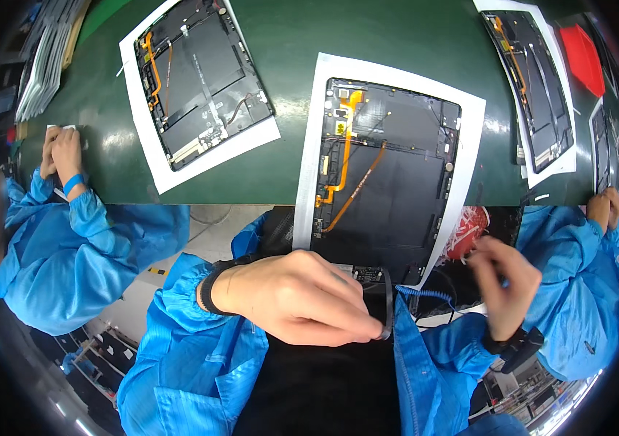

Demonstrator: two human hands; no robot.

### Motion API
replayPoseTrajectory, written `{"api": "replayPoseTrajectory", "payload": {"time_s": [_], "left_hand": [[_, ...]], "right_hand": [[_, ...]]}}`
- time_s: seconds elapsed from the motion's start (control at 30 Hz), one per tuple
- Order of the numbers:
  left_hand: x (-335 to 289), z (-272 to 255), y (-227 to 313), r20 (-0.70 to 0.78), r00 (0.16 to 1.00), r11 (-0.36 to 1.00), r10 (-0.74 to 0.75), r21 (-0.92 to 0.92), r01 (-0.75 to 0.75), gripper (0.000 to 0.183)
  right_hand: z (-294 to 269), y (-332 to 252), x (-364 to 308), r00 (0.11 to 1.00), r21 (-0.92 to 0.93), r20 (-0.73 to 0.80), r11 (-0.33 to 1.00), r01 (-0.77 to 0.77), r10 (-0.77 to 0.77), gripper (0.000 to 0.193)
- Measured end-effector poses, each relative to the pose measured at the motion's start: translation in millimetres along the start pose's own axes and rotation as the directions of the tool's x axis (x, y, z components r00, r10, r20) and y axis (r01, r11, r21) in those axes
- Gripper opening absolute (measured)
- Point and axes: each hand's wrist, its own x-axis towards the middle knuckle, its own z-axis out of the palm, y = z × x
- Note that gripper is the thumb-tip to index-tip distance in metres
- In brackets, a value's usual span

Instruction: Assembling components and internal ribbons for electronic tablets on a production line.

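Note:
In front of me lies an opened tablet-like device panel (389, 189), black inside with orange flex cables, on a white sheet (469, 145). My left hand (298, 298) is at its near edge, thumb and fingers closed in a pinch on a thin dark strip (388, 301). The strip runs up toward a small circuit board (367, 274) at that edge; whether it is attached there I cannot tell. My right hand (504, 283) hangs apart from the panel, fingers curled and smeared by motion, near a red container (478, 218) of white strips.
Similar panels lie on white sheets at the left (200, 80) and right (535, 87) of the green table (397, 36). Co-workers in blue sit on both sides. A red bin (582, 58) stands far right. A coiled blue cord (426, 293) hangs below the panel.

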Motion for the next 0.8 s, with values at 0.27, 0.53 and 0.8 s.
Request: {"api": "replayPoseTrajectory", "payload": {"time_s": [0.27, 0.53, 0.8], "left_hand": [[13, 1, -2, -0.140, 0.989, 0.848, 0.056, 0.529, 0.027, 0.023], [-10, -8, -23, -0.112, 0.973, 0.234, -0.203, 0.959, 0.159, 0.051], [-9, -9, -21, -0.069, 0.966, 0.192, -0.248, 0.974, 0.119, 0.051]], "right_hand": [[34, -50, 52, 0.788, 0.400, -0.002, 0.721, 0.565, -0.616, 0.037], [61, -40, 84, 0.896, 0.085, -0.103, 0.894, 0.441, -0.432, 0.032], [68, -33, 119, 0.883, 0.110, -0.144, 0.879, 0.463, -0.447, 0.017]]}}
